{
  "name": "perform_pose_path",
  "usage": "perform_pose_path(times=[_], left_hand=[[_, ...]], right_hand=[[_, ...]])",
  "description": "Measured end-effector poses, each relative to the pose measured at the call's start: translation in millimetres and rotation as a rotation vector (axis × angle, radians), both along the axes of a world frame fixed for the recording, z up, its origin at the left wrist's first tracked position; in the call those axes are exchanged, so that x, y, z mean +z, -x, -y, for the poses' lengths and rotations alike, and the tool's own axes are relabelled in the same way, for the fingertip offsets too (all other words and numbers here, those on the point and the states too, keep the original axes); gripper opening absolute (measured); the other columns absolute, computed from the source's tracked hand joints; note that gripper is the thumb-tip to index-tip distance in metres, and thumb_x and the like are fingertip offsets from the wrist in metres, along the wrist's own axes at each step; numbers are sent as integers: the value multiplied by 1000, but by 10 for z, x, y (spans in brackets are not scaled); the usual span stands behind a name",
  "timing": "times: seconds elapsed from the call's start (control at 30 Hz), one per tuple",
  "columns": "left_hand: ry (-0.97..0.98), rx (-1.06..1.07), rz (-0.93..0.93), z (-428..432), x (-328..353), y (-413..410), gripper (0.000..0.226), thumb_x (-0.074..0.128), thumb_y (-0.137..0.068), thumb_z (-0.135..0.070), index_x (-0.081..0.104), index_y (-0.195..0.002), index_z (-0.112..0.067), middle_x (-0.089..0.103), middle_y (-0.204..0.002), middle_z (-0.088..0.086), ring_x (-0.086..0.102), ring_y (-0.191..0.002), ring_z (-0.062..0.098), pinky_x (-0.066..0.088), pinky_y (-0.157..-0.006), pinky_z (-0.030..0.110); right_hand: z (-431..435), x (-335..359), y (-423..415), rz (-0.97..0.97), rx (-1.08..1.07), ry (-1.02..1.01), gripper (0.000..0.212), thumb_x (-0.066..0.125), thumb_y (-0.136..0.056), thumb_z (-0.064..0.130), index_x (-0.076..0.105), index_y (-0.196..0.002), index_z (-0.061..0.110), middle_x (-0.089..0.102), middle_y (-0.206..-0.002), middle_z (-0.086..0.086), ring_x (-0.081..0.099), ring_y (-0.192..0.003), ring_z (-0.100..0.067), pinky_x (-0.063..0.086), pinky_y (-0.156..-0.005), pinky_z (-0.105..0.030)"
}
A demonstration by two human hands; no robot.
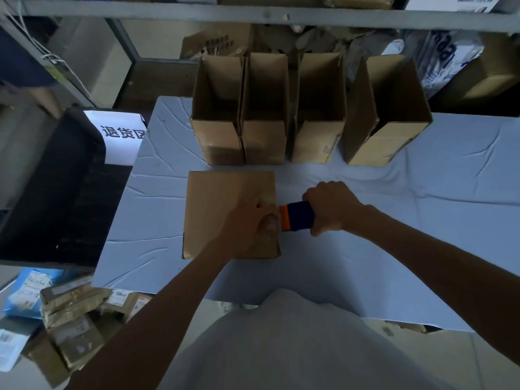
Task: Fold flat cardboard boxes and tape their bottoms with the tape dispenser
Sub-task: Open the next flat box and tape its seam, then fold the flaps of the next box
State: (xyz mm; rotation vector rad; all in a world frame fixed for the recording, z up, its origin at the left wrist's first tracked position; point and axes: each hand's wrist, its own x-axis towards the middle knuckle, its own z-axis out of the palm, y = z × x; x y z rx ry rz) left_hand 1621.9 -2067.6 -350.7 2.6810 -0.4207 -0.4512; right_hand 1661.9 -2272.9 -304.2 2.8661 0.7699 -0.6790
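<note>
A brown cardboard box (216, 209) stands bottom-up on the table with its flaps folded shut. My left hand (250, 223) rests on the box's right side, pressing down at the edge where the tape dispenser meets it. My right hand (330, 208) grips the dark blue and orange tape dispenser (298, 216), whose orange end sits against the box's right edge. The tape itself is too faint to make out.
Several open-topped folded boxes (264, 130) stand in a row at the back of the table, one more (385, 119) apart at the right. The table wears a wrinkled pale blue cover (394, 220). A black bin (56, 187) with a white sign sits left; parcels (64, 313) lie on the floor.
</note>
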Motion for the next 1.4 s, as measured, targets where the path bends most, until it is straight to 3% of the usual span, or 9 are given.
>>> perform_pose_path(times=[0.27, 0.47, 0.6, 0.67, 0.8, 0.9, 1.03, 1.23, 1.4], left_hand=[[97, -60, 40, -99, 22, -8, 32, 52, -91, -13, 59, -118, -29, 48, -101, -4, 48, -86, 12, 27, -66, 13], [-41, -188, -17, 9, 139, -44, 28, 45, -97, -19, 56, -122, -23, 49, -119, 2, 47, -107, 20, 32, -83, 17], [-227, -195, 127, 64, 241, -49, 30, 43, -93, -37, 57, -116, -24, 52, -119, 2, 46, -107, 22, 33, -78, 30], [-314, -277, 22, 107, 265, -43, 44, 45, -91, -53, 51, -123, -24, 50, -120, 2, 43, -110, 22, 20, -74, 27], [-446, -306, -45, 143, 218, -3, 94, 58, -66, -76, 32, -141, -25, 35, -137, 9, 33, -123, 30, 37, -88, 38], [-559, -363, -20, 117, 173, 65, 112, 73, -54, -69, 26, -143, -21, 26, -139, 11, 28, -124, 33, 35, -92, 41], [-555, -364, 63, 133, 109, 105, 90, 75, -69, -38, 24, -143, -23, 20, -143, 14, 25, -128, 34, 33, -93, 39], [-367, -104, 181, 9, 301, -48, 80, 59, -71, -68, 41, -134, -22, 36, -135, 10, 35, -119, 30, 40, -86, 38], [-79, 311, 391, -203, 734, -183, 50, 54, -77, -46, 55, -116, -16, 39, -128, 17, 48, -104, 36, 44, -71, 37]], right_hand=[[-78, 122, -102, 52, 92, 184, 35, 78, -67, 27, 58, -95, 16, 61, -89, 0, 60, -78, -18, 45, -69, -29], [373, -19, -43, 140, -75, -154, 67, 74, -70, 52, 49, -126, 23, 64, -107, 0, 60, -96, -19, 45, -80, -29], [420, -472, 137, 215, -161, -427, 75, 81, -69, 28, 46, -134, 13, 61, -119, -11, 56, -107, -34, 50, -85, -44], [388, -657, 217, 276, -235, -435, 76, 83, -67, 19, 47, -132, 7, 62, -116, -15, 58, -103, -38, 51, -79, -45], [329, -964, 353, 326, -324, -365, 81, 85, -62, 16, 47, -130, -1, 61, -115, -21, 60, -97, -40, 53, -73, -48], [356, -1118, 416, 314, -334, -393, 79, 84, -64, 13, 45, -131, -2, 60, -119, -20, 59, -103, -39, 52, -81, -49], [386, -1236, 456, 255, -336, -409, 79, 80, -69, 7, 39, -136, -3, 52, -130, -22, 54, -113, -40, 48, -92, -52], [184, -805, 380, 335, -371, -430, 62, 76, -70, 22, 51, -124, 5, 53, -116, -19, 52, -103, -37, 46, -84, -45], [-316, -145, 354, -219, -279, -938, 93, 75, -78, 33, 18, -149, 17, 38, -132, 9, 44, -114, -5, 41, -90, -15]])
